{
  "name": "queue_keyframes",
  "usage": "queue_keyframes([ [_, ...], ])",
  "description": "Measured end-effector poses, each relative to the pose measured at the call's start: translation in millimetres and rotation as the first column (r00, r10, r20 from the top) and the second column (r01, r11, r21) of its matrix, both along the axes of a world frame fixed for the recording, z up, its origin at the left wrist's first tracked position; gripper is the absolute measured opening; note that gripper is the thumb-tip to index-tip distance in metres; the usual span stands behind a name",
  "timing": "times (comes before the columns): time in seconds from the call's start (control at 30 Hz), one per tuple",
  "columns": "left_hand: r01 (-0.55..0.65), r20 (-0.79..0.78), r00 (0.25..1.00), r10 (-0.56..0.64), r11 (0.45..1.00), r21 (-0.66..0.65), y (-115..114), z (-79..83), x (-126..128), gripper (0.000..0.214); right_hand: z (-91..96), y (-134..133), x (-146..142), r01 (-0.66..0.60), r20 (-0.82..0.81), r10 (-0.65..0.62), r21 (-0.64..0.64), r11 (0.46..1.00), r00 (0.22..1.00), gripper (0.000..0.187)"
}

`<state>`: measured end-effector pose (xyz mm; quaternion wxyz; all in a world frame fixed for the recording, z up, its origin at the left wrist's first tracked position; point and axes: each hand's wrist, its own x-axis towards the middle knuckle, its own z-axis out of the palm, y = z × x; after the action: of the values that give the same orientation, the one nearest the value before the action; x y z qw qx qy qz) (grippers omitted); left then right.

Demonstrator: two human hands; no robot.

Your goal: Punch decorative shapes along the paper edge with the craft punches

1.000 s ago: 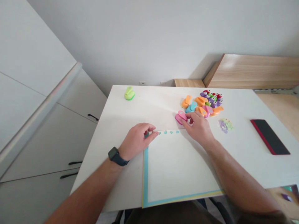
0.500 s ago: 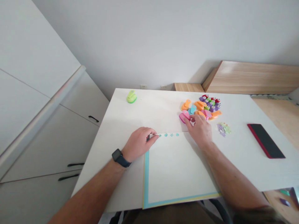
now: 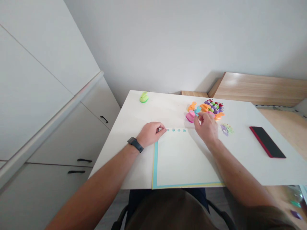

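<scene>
My left hand (image 3: 151, 133) is closed, thumb and forefinger pinching the top left edge of a white sheet of paper (image 3: 187, 159). A row of small blue-green shapes (image 3: 178, 130) shows along the sheet's top edge. Blue and yellow sheets (image 3: 155, 167) peek out beneath it at the left and bottom. Over by the craft punches, my right hand (image 3: 207, 127) has bent fingers, with thumb and forefinger slightly apart. Its fingertips are beside a pink punch (image 3: 190, 116) and a blue punch (image 3: 198, 111), and I see nothing held between them.
Orange punches (image 3: 205, 107) and several small red, green and purple ones (image 3: 216, 107) cluster at the back. Right of my right hand lie paper cutouts (image 3: 226, 129). A black and red flat object (image 3: 267, 142) is farther right. A green punch (image 3: 144, 97) stands back left, near white cabinets (image 3: 55, 127).
My right fingers have come off the pink punch and shifted right, toward the blue one. My left hand keeps its pinch on the paper. The camera view has shifted.
</scene>
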<state>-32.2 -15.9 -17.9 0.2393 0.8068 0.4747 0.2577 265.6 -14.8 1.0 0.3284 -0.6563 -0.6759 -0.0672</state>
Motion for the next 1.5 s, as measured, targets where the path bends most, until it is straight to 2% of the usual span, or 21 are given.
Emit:
queue_keyframes([
  [0.17, -0.011, 0.01, 1.0, 0.011, 1.0, 0.011, -1, -1.6, 0, 0.027, 14.0, -11, -6, -0.047, 0.054, 0.045, 0.023, 0.999, 0.998, 0.029],
  [0.33, -0.025, 0.032, 0.999, 0.025, 1.0, 0.0, -3, 0.8, -2, 0.029, 39.2, -11, -24, -0.139, 0.1, 0.138, 0.008, 0.99, 0.985, 0.029],
  [0.43, -0.021, 0.032, 0.999, 0.021, 1.0, -0.009, -2, 2.8, -3, 0.029, 54.7, 8, -48, -0.207, 0.098, 0.208, -0.019, 0.978, 0.973, 0.031],
  [0.57, -0.012, 0.024, 1.0, 0.012, 1.0, -0.003, -2, 4.3, -3, 0.029, 64.0, 53, -97, -0.295, 0.053, 0.307, -0.166, 0.941, 0.95, 0.036],
  [0.7, -0.02, 0.007, 1.0, 0.02, 1.0, -0.008, -1, 4.9, -4, 0.028, 56.8, 102, -155, -0.326, -0.067, 0.323, -0.341, 0.882, 0.944, 0.043],
  [0.83, -0.018, -0.013, 1.0, 0.018, 1.0, -0.024, 0, 5.5, -4, 0.027, 45.1, 144, -207, -0.292, -0.24, 0.196, -0.478, 0.828, 0.951, 0.052],
  [0.93, -0.018, -0.023, 1.0, 0.018, 1.0, -0.019, 1, 4.4, -4, 0.026, 37.4, 168, -234, -0.267, -0.255, 0.148, -0.536, 0.801, 0.956, 0.053],
  [1.0, -0.017, -0.028, 0.999, 0.017, 1.0, -0.016, 1, 2.9, -3, 0.026, 32.3, 180, -246, -0.254, -0.243, 0.141, -0.538, 0.804, 0.96, 0.053],
  [1.13, -0.019, -0.04, 0.999, 0.019, 1.0, -0.01, 2, 0.0, -3, 0.026, 23.3, 192, -259, -0.222, -0.228, 0.115, -0.526, 0.821, 0.967, 0.041],
  [1.27, -0.017, -0.041, 0.999, 0.016, 1.0, -0.016, 3, -1.3, -4, 0.026, 18.7, 193, -263, -0.219, -0.275, 0.075, -0.542, 0.811, 0.959, 0.028],
  [1.4, -0.02, -0.028, 0.999, 0.02, 1.0, -0.012, 3, -1.8, -4, 0.026, 17.6, 187, -257, -0.261, -0.361, 0.063, -0.532, 0.806, 0.93, 0.02],
  [1.5, -0.022, -0.016, 1.0, 0.022, 1.0, 0.0, 2, -1.8, -4, 0.025, 18.3, 176, -243, -0.337, -0.446, 0.103, -0.485, 0.807, 0.889, 0.019],
])
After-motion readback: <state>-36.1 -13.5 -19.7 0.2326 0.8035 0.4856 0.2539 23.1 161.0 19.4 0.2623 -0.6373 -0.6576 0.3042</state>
